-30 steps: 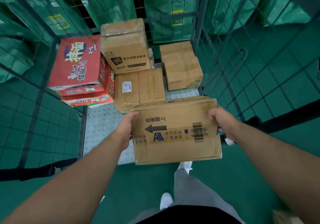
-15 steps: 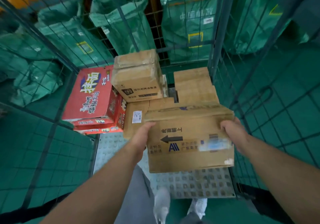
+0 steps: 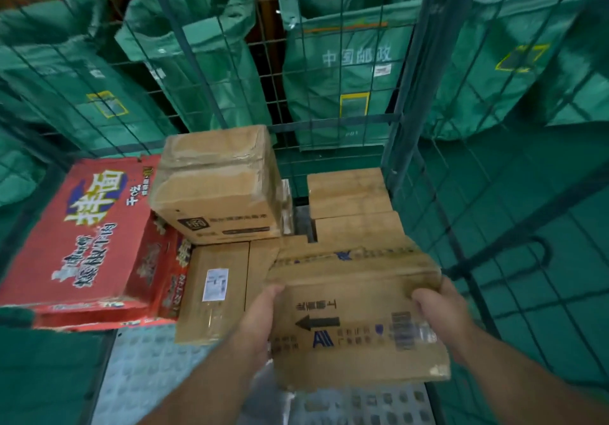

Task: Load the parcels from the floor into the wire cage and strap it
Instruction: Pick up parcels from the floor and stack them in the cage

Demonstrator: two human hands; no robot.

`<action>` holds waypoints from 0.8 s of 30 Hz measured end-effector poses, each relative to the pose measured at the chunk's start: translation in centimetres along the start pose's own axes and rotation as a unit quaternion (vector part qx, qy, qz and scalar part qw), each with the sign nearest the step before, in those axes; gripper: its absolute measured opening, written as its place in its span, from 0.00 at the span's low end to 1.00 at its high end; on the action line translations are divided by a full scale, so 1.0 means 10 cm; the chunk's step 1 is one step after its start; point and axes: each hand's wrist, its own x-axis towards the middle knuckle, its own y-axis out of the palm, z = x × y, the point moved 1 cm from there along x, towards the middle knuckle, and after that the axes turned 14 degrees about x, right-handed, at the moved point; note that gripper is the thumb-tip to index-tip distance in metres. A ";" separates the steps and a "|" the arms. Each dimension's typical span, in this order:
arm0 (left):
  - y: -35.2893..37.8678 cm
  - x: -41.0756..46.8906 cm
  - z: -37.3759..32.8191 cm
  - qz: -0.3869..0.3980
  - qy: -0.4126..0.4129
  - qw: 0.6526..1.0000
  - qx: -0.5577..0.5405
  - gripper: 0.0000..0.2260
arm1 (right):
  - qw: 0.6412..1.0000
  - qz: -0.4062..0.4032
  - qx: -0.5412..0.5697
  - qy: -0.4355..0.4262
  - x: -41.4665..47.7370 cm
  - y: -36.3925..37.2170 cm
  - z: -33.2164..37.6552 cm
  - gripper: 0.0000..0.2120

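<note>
I hold a brown cardboard box (image 3: 356,322) with a black arrow and a barcode on its near face. My left hand (image 3: 260,316) grips its left side and my right hand (image 3: 438,309) grips its right side. The box hangs inside the wire cage (image 3: 407,102), over the grey studded cage floor (image 3: 141,368) at the front right. Behind it lie a flat brown box with a white label (image 3: 214,289), a taller taped brown box (image 3: 217,184) stacked further back, and brown boxes at the back right (image 3: 349,194). Red printed cartons (image 3: 82,233) are stacked at the left.
Green mail sacks (image 3: 342,72) hang behind the cage's back mesh. The cage's right mesh wall (image 3: 494,260) stands close to my right hand. Green tiled floor (image 3: 46,375) lies outside the cage at the left.
I have stepped closer and carried the box forward, deeper into the cage, up against the boxes there. My feet have dropped out of view. Both hands keep their grip.
</note>
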 end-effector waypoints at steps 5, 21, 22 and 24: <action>-0.06 0.87 -0.61 -0.025 0.050 0.998 -0.035 0.14 | 0.999 0.010 0.038 -0.031 0.55 0.43 0.57 0.14; 0.22 2.81 -1.31 -0.074 0.055 0.992 -0.088 0.12 | 1.000 0.000 -0.003 -0.007 2.45 1.59 0.81 0.43; 0.25 2.87 -1.31 -0.067 0.050 0.992 -0.096 0.10 | 1.000 -0.009 0.005 -0.001 2.61 1.62 0.78 0.45; 0.29 2.97 -1.33 -0.036 0.050 0.993 -0.098 0.12 | 0.999 0.000 0.036 0.005 2.79 1.68 0.79 0.46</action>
